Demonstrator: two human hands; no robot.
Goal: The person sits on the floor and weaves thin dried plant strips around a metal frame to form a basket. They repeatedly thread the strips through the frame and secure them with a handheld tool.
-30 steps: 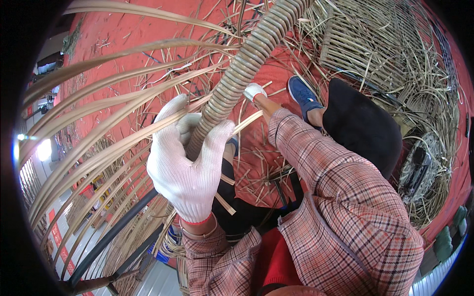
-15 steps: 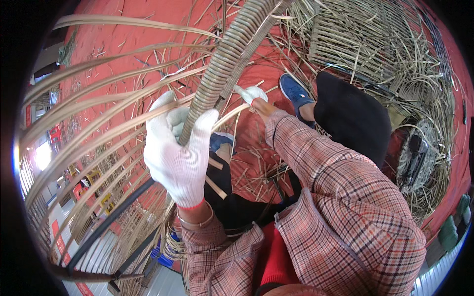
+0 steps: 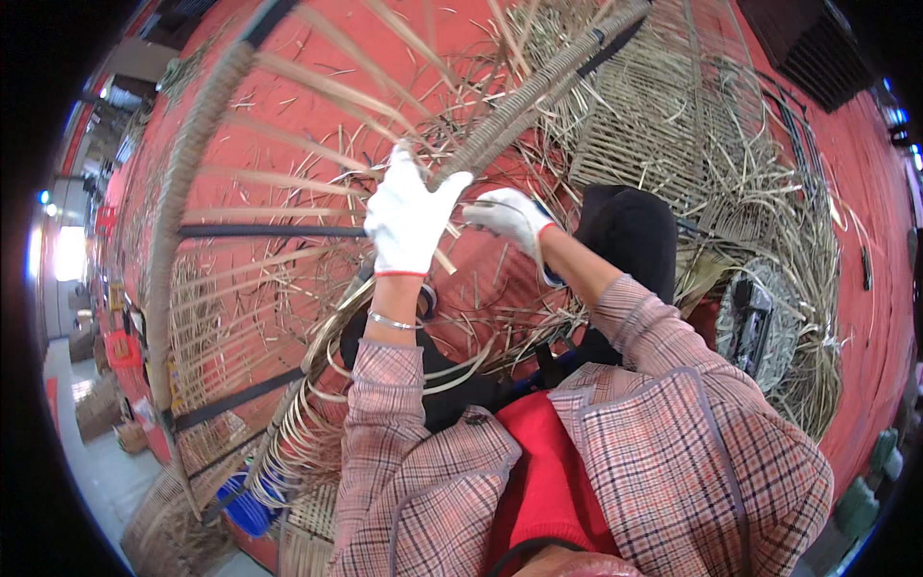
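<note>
A weaving workshop, a place for making things out of cane. Red floor covered in loose cane strips. A big half-woven frame with long ribs sticking out. Flat woven panels lying around. Coils of cane piled up, more baskets at the side, a blue tub.

Wrapped frame rail taken as landmark, running from upper right down to centre. Left hand closed around its lower end; right hand just right of that end, touching a strand. Spread ribs left of the rail. Woven panel right of it, on the floor. Coiled cane below the rail, near the lap.
</note>
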